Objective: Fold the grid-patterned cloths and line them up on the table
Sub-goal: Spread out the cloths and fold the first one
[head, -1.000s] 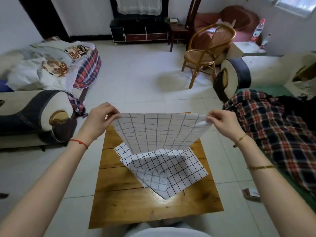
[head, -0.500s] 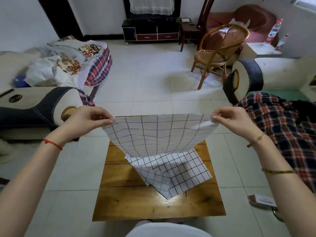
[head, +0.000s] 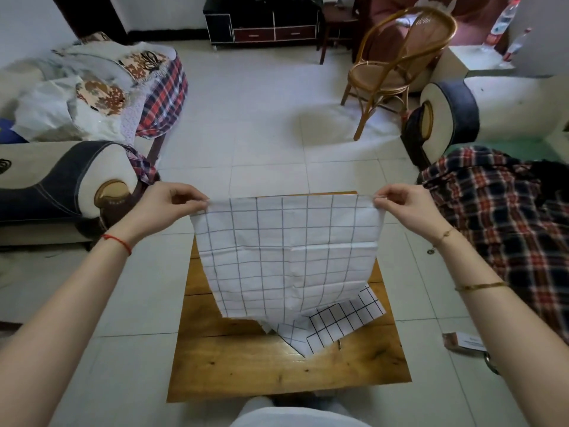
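— So where is the grid-patterned cloth (head: 286, 257) at this point?

— Up in the air, spread flat between both hands above the wooden table (head: 277, 368). The left hand (head: 167, 208) pinches its top left corner, thumb and forefinger closed on the edge. The right hand (head: 406, 208) does the same at the top right corner. The top edge is pulled taut and about level.

— And the rest of it?

— It hangs down as one open sheet, with faint crease lines across the middle. Whether its lower edge touches the table cannot be told from this angle.

— Anything else on the table?

— Yes, a second grid cloth (head: 335, 322) lies under the hanging one, turned at an angle, with darker grid lines. One corner points toward the near edge of the table, another sticks out to the right. Most of it is hidden behind the raised sheet.

— What is on the wrists?

— A red string (head: 118, 241) on the left, a thin chain bracelet (head: 443, 237) on the right, and a gold bangle (head: 480, 286) further up the right forearm.

— And the room around?

— Pale tiled floor (head: 261, 124). A sofa arm (head: 77, 180) sits to the left. A plaid blanket (head: 505, 229) is draped to the right, a rattan chair (head: 397, 66) stands farther back, and a dark low cabinet (head: 261, 23) is against the far wall. A small box (head: 462, 343) lies on the floor right of the table.
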